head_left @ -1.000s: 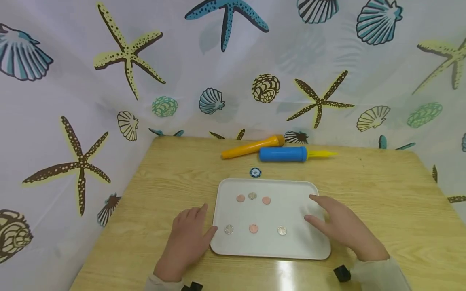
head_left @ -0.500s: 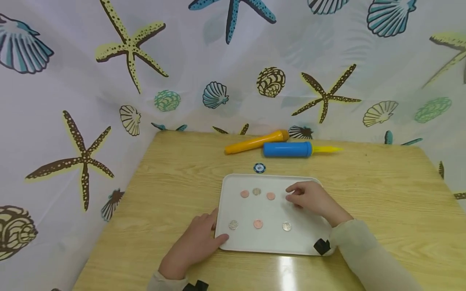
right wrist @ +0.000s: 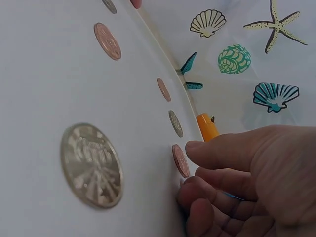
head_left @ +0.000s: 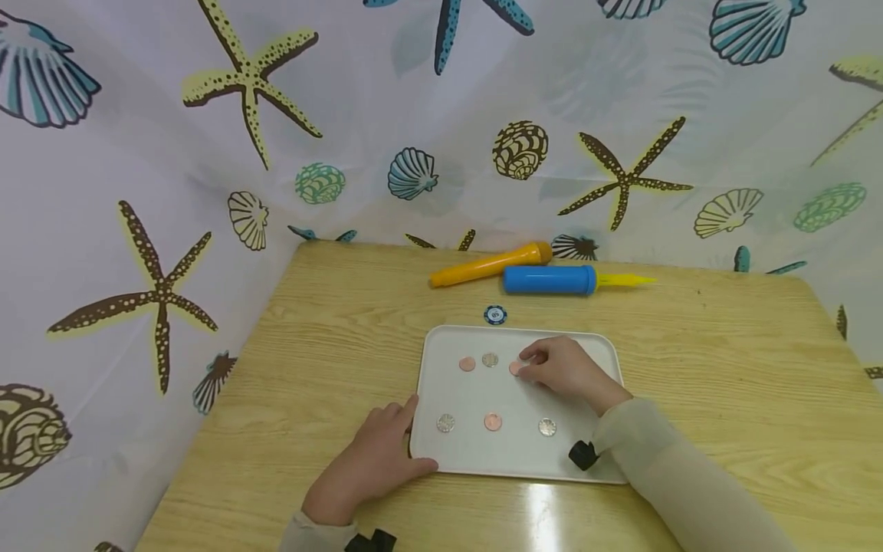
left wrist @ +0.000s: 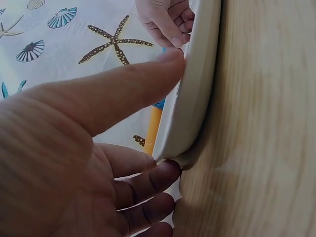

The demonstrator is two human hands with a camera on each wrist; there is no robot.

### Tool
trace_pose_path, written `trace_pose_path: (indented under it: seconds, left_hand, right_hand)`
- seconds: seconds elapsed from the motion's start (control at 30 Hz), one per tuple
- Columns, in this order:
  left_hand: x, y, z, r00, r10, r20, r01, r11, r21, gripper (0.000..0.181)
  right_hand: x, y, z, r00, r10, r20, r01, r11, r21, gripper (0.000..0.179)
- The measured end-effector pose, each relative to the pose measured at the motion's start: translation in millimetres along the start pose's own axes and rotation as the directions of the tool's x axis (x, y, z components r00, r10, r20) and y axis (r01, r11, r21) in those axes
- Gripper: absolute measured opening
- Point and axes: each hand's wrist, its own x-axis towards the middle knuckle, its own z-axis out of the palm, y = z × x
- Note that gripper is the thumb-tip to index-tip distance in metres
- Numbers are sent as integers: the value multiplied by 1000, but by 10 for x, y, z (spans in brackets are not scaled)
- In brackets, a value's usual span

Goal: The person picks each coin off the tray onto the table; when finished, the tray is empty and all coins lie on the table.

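Leftward over the tray (head_left: 469, 395), your right hand (head_left: 569, 372) has travelled since the earlier frame, and it now sits at the upper row's rightmost copper coin (head_left: 514, 369), a little right of centre in the head view. That coin lies flat on the tray. Your right thumb and forefinger stand parted beside it, not gripping it; whether they touch its edge, you cannot tell.

Left of it in the same row lie a silver coin (head_left: 490, 359) and another copper coin (head_left: 467, 363); nearer the tray's lower edge, a second row holds a left silver coin (head_left: 445, 423), a middle copper coin (head_left: 493, 422) and a right silver coin (head_left: 547, 427). Your left hand (head_left: 369, 460), fingers loosely extended, spans the tray's lower left corner, touching its rim.

The step in hand looks like lining up on that one coin. Your next move seems to call for closing thumb and forefinger on its thin edge, the left hand keeping the tray steady.

Above the tray on the wooden table (head_left: 331, 330) lie a round chip (head_left: 495, 315), a blue pump (head_left: 549, 280) and an orange stick (head_left: 490, 266), with shell-printed cloth (head_left: 469, 153) behind.
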Motion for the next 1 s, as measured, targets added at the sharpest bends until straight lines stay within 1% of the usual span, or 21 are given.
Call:
trace_pose_path:
  seconds: [0.13,0.27,0.47,0.6,0.8,1.0]
  left_hand:
    - [-14,-18,-11,1000,-5,6,5,1000,-9,109]
    - [-38,-23,-27,1000,6,19,-5,1000,-16,112]
    - [-50,3,-44,999,19,34,-18,999,-28,111]
    - [-57,16,-53,999,23,36,-22,999,-39,110]
    - [-59,-21,-44,999,25,33,-24,999,-32,111]
    - [-40,-52,-37,999,10,45,-8,999,-41,112]
  right_hand:
    - [12,-47,37,1000,-14,2,14,1000,-21,31]
    - [7,-82,55,1000,-14,13,15,999,-47,28]
    - [1,-63,68,1000,0,0,0,997,-78,23]
    - [9,-61,87,1000,7,0,-7,998,-68,23]
    - [12,-101,105,1000,2,3,-2,998,-56,21]
    - [8,-112,115,1000,-1,-11,1,999,-36,15]
